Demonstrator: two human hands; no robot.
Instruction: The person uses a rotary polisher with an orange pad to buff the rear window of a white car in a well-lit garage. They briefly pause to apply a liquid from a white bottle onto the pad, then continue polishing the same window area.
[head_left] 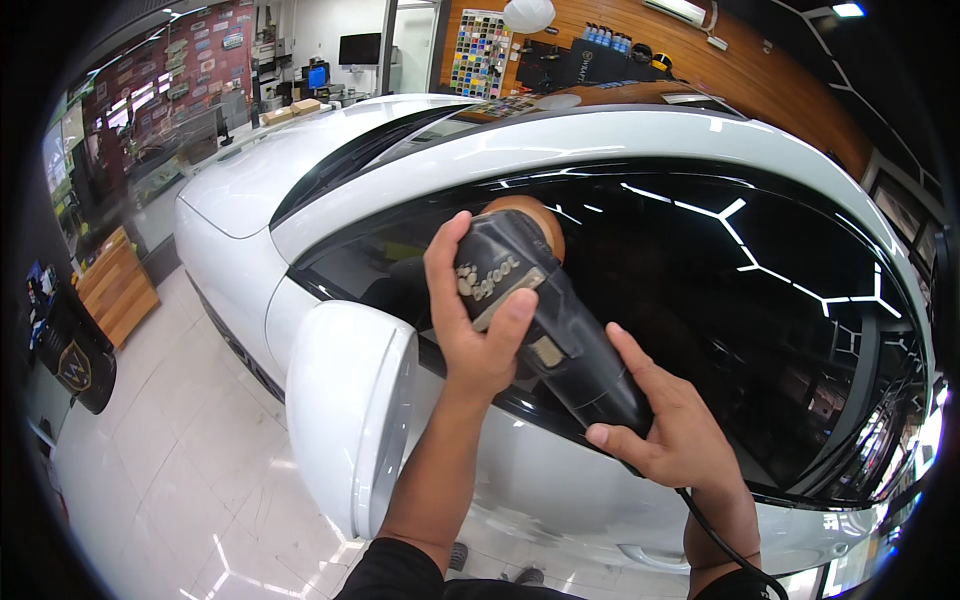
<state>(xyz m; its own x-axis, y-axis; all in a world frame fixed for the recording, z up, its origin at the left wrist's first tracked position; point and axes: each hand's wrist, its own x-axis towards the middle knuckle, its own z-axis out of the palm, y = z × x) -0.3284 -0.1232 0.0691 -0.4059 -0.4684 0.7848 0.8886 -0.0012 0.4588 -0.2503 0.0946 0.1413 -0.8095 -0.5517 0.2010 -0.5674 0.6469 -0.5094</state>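
- Two black-sleeved forearms reach up from the lower edge, the right hand (685, 430) curled partway closed around the handle of a black power polisher (585, 340), thumb on one side and fingers on the other.
- A black cord (708, 532) trails from the handle's end past the right wrist.
- The left hand (480, 345) grips the tool's broad head, its fingers spread along the left side and thumb across the casing.
- The polisher slants over a white car's dark side window (700, 300), its orange round pad (540, 215) at the upper front part of the glass; whether the pad touches is hidden.
- A white wing mirror (345, 400) juts out beside the left forearm.
- The white car (235, 180) stands on a glossy tiled floor (150, 430).
- At left, a black bin (80, 370) stands near a wooden box (118, 290).
- Farther back, cardboard boxes (288, 112), a dark monitor (360, 48) and a colour-swatch board (478, 52) appear beyond the bonnet, with bottles (607, 40) in a row before a wood-panelled wall (790, 90).
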